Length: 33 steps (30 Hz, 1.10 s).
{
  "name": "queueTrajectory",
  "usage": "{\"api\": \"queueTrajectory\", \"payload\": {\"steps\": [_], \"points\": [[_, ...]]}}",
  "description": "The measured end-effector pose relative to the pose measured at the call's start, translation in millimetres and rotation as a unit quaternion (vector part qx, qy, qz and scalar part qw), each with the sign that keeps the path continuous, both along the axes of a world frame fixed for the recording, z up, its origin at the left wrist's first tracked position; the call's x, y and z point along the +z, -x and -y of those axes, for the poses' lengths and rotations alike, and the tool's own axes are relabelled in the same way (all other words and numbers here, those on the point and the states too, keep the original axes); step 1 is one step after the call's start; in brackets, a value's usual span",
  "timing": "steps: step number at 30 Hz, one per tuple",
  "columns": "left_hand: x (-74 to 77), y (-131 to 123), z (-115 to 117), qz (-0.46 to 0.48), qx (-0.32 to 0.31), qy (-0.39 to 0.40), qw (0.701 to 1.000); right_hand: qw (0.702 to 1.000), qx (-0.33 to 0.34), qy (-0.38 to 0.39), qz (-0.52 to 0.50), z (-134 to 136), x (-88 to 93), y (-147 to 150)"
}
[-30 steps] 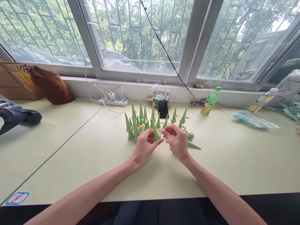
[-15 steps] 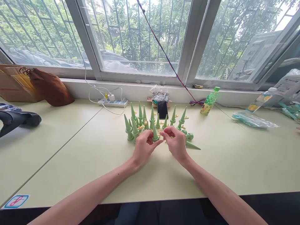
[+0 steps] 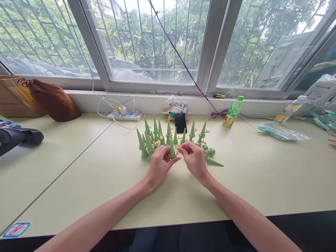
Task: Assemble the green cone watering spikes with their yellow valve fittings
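Note:
My left hand [image 3: 160,162] is closed around the base of a green plant-watering spike [image 3: 172,148], which stands point up. Close on its right, my right hand [image 3: 194,157] pinches at a small yellow valve [image 3: 176,152] beside that spike; the fingers partly cover it. Several more green watering spikes [image 3: 142,143] stand upright behind and left of my hands, some with yellow valves [image 3: 207,131] sticking out sideways. By my right wrist, a loose green spike [image 3: 215,162] lies on its side near green caps [image 3: 211,151].
A black phone [image 3: 180,122] lies behind the spikes. Farther back are a power strip [image 3: 126,115], a green-capped bottle [image 3: 233,112] and a second bottle [image 3: 290,110] beside a plastic bag [image 3: 283,132]. A brown pouch [image 3: 54,99] sits at left. Part of another person's hand [image 3: 333,141] shows at the right edge.
The view has shifted slightly. Both hands keep nearly the same pose at the spike, with my right fingertips still close to its side.

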<state>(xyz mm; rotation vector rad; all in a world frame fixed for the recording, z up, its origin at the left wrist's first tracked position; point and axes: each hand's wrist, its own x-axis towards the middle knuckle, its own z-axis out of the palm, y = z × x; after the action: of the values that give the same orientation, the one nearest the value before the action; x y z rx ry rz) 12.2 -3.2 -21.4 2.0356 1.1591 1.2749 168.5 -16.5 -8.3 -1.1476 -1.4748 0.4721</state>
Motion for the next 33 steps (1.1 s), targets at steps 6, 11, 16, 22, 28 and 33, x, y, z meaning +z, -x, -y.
{"api": "queueTrajectory", "payload": {"steps": [6, 11, 16, 22, 28, 33], "points": [[-0.6, -0.8, -0.4, -0.006, 0.006, -0.007, 1.0, 1.0, 0.001, 0.0, 0.013, -0.7, -2.5, 0.2], [-0.6, -2.6, -0.3, 0.002, 0.002, 0.005, 1.0, 1.0, 0.001, 0.0, 0.019, -0.3, -0.8, -0.4], [1.7, -4.3, 1.4, 0.011, 0.01, 0.037, 0.999, 1.0, 0.003, -0.001, 0.03, -1.3, 2.7, -1.1], [5.0, -6.5, 2.6, 0.046, 0.006, 0.098, 0.994, 0.997, 0.038, -0.017, 0.062, -2.2, 2.9, -2.0], [6.7, -5.7, -0.2, 0.103, -0.016, 0.145, 0.984, 0.994, 0.072, -0.027, 0.072, -3.0, 4.4, -5.8], [8.5, -5.2, 1.3, 0.135, -0.053, 0.174, 0.974, 0.994, 0.086, -0.03, 0.06, -3.8, 4.4, -7.4]]}}
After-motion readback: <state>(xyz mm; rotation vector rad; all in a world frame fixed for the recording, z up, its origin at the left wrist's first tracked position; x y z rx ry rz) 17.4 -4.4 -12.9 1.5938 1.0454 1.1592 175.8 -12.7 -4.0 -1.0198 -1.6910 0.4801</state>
